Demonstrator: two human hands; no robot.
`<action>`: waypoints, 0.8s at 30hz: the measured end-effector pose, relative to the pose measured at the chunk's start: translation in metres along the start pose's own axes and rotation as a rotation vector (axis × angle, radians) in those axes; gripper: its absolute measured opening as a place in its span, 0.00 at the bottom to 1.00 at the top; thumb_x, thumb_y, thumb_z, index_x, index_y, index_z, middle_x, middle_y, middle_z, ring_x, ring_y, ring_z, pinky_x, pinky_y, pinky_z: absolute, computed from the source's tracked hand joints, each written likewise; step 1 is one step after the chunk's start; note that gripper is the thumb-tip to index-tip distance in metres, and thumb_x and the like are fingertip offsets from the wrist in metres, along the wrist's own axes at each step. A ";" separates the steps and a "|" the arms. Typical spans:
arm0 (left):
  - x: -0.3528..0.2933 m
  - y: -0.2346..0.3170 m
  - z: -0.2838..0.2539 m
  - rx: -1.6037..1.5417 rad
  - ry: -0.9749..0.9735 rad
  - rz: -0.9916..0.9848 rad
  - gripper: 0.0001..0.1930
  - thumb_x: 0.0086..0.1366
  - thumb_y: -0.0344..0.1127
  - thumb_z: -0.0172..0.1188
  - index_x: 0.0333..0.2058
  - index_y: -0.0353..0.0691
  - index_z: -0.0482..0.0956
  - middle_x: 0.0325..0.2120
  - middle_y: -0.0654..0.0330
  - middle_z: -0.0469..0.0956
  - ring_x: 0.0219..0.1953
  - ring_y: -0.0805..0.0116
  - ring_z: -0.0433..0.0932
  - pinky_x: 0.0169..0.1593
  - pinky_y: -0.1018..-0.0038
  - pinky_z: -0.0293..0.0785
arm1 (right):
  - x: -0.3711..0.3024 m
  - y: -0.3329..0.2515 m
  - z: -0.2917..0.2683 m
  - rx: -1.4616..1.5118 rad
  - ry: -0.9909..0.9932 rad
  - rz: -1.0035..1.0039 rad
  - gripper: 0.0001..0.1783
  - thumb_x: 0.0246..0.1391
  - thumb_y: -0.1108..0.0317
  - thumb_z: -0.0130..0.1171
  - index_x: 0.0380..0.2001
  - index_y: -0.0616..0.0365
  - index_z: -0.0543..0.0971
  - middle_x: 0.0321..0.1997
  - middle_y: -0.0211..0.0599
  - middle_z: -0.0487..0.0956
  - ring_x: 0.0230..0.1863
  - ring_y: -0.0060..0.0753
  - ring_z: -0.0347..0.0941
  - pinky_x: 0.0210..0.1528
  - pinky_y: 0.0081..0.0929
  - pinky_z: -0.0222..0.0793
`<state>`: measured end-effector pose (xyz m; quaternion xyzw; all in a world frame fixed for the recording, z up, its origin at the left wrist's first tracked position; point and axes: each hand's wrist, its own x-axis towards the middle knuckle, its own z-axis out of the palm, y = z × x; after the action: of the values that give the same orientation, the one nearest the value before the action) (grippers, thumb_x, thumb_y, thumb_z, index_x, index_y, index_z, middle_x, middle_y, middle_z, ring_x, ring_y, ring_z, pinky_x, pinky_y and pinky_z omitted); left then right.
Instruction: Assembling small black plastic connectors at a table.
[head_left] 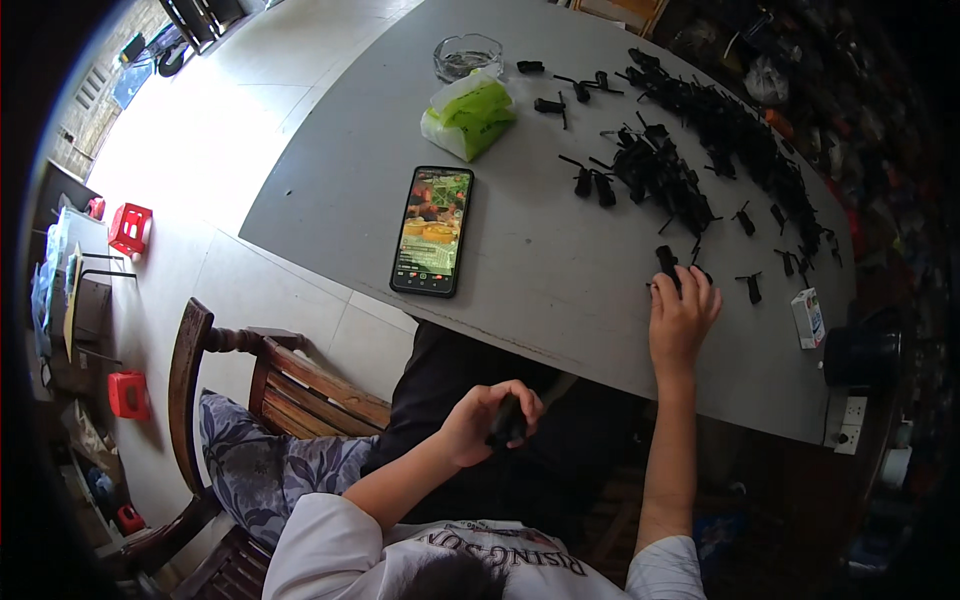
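Observation:
My left hand (480, 422) is over my lap, below the table's near edge, with its fingers curled round a dark part (508, 424) whose exact kind I cannot make out. At the right side of the grey table, my right hand (685, 312) has its fingertips on a small black plastic part (667, 262) that lies on the tabletop or just above it. Beyond that hand lies a heap of similar black parts with thin prongs (660, 180). A longer pile of them (735, 130) runs along the far right, with several scattered singly around.
A phone with a lit screen (432, 232) lies on the grey table (540, 300). Behind it are a green and white plastic bag (468, 115) and a glass ashtray (468, 58). A small white box (807, 318) stands at the right. A wooden chair (320, 385) is at my left.

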<state>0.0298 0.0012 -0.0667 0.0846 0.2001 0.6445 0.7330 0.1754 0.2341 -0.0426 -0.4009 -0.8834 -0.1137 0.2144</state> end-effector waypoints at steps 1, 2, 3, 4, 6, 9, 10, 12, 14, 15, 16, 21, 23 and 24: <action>0.001 -0.001 -0.003 0.001 0.001 -0.001 0.22 0.62 0.54 0.39 0.31 0.39 0.71 0.27 0.56 0.67 0.25 0.67 0.67 0.28 0.78 0.64 | -0.001 -0.001 -0.004 0.002 0.000 0.001 0.08 0.49 0.69 0.59 0.35 0.51 0.76 0.48 0.39 0.71 0.55 0.44 0.62 0.58 0.56 0.51; 0.001 -0.003 -0.005 0.000 -0.030 0.003 0.21 0.63 0.52 0.42 0.31 0.39 0.71 0.27 0.57 0.67 0.26 0.68 0.67 0.28 0.78 0.64 | 0.001 -0.005 -0.014 -0.002 0.083 -0.029 0.06 0.50 0.70 0.57 0.33 0.52 0.75 0.47 0.38 0.71 0.53 0.43 0.64 0.57 0.51 0.53; 0.000 -0.003 -0.007 0.001 -0.051 0.010 0.19 0.63 0.51 0.45 0.30 0.39 0.70 0.26 0.59 0.67 0.27 0.69 0.67 0.29 0.78 0.64 | 0.000 -0.012 -0.023 0.004 0.164 -0.061 0.04 0.51 0.71 0.56 0.32 0.54 0.74 0.46 0.37 0.72 0.52 0.42 0.65 0.56 0.46 0.56; -0.001 -0.002 -0.007 0.002 -0.043 0.012 0.19 0.63 0.51 0.45 0.30 0.39 0.70 0.26 0.59 0.67 0.27 0.69 0.67 0.29 0.78 0.64 | -0.004 -0.019 -0.031 0.013 0.161 -0.062 0.04 0.51 0.71 0.56 0.32 0.54 0.74 0.46 0.37 0.72 0.52 0.42 0.65 0.56 0.46 0.56; 0.001 0.000 -0.002 0.446 0.090 0.100 0.14 0.61 0.45 0.54 0.34 0.39 0.72 0.26 0.62 0.69 0.30 0.73 0.68 0.33 0.78 0.65 | -0.020 -0.030 -0.052 0.415 0.027 -0.117 0.02 0.51 0.72 0.54 0.29 0.57 0.73 0.43 0.40 0.73 0.45 0.43 0.69 0.49 0.39 0.62; 0.009 0.008 0.019 0.692 0.186 0.319 0.16 0.57 0.37 0.61 0.42 0.38 0.72 0.26 0.64 0.71 0.33 0.75 0.70 0.37 0.79 0.66 | -0.041 -0.052 -0.079 0.985 -0.313 -0.156 0.06 0.53 0.69 0.52 0.27 0.60 0.70 0.38 0.44 0.74 0.37 0.43 0.70 0.40 0.31 0.65; 0.011 0.009 0.021 0.753 0.187 0.374 0.18 0.56 0.37 0.62 0.45 0.37 0.73 0.28 0.63 0.73 0.33 0.74 0.71 0.39 0.79 0.66 | -0.049 -0.057 -0.082 1.134 -0.389 -0.169 0.10 0.56 0.65 0.52 0.27 0.61 0.70 0.36 0.44 0.74 0.35 0.42 0.71 0.39 0.30 0.66; 0.007 0.013 0.022 0.800 0.147 0.360 0.16 0.55 0.35 0.62 0.42 0.36 0.76 0.28 0.62 0.74 0.34 0.73 0.71 0.40 0.78 0.66 | -0.063 -0.065 -0.087 1.289 -0.452 -0.081 0.13 0.57 0.62 0.50 0.27 0.61 0.70 0.35 0.44 0.73 0.35 0.40 0.70 0.39 0.28 0.65; 0.004 0.013 0.021 0.845 0.101 0.345 0.14 0.54 0.33 0.63 0.39 0.35 0.78 0.28 0.62 0.75 0.34 0.73 0.72 0.42 0.78 0.66 | -0.076 -0.068 -0.084 1.519 -0.496 0.027 0.21 0.60 0.51 0.45 0.27 0.60 0.69 0.35 0.43 0.72 0.35 0.33 0.70 0.38 0.26 0.65; 0.004 0.012 0.020 0.826 0.072 0.393 0.12 0.53 0.32 0.65 0.37 0.35 0.79 0.28 0.61 0.75 0.34 0.72 0.73 0.40 0.78 0.67 | -0.079 -0.070 -0.083 1.517 -0.493 0.031 0.21 0.60 0.51 0.45 0.27 0.60 0.69 0.35 0.43 0.72 0.35 0.33 0.70 0.38 0.26 0.65; 0.004 0.011 0.020 0.806 0.043 0.442 0.11 0.52 0.31 0.66 0.34 0.35 0.80 0.28 0.60 0.76 0.33 0.71 0.73 0.39 0.77 0.68 | -0.082 -0.074 -0.082 1.704 -0.496 0.114 0.19 0.59 0.52 0.49 0.27 0.59 0.68 0.35 0.41 0.72 0.35 0.31 0.70 0.38 0.25 0.65; 0.002 0.025 0.028 0.978 -0.134 0.540 0.13 0.49 0.32 0.67 0.35 0.35 0.81 0.27 0.59 0.76 0.30 0.69 0.75 0.34 0.76 0.69 | -0.089 -0.081 -0.085 2.312 -0.797 0.493 0.15 0.52 0.59 0.59 0.28 0.57 0.68 0.37 0.37 0.71 0.36 0.24 0.69 0.38 0.21 0.65; 0.001 0.026 0.034 1.058 -0.173 0.579 0.14 0.49 0.33 0.67 0.35 0.36 0.82 0.26 0.59 0.76 0.29 0.68 0.75 0.32 0.76 0.69 | -0.086 -0.079 -0.091 2.109 -0.961 0.658 0.13 0.47 0.67 0.63 0.28 0.57 0.68 0.36 0.34 0.71 0.37 0.23 0.70 0.39 0.18 0.65; -0.001 0.025 0.035 1.122 -0.141 0.610 0.14 0.48 0.32 0.68 0.35 0.36 0.82 0.26 0.59 0.76 0.29 0.67 0.75 0.32 0.76 0.69 | -0.085 -0.081 -0.093 2.109 -0.963 0.655 0.13 0.47 0.67 0.63 0.28 0.57 0.68 0.36 0.34 0.71 0.37 0.23 0.70 0.39 0.18 0.65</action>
<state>0.0212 0.0091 -0.0251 0.5504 0.4252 0.6144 0.3725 0.1913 0.0905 -0.0033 -0.2348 -0.3876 0.8854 0.1036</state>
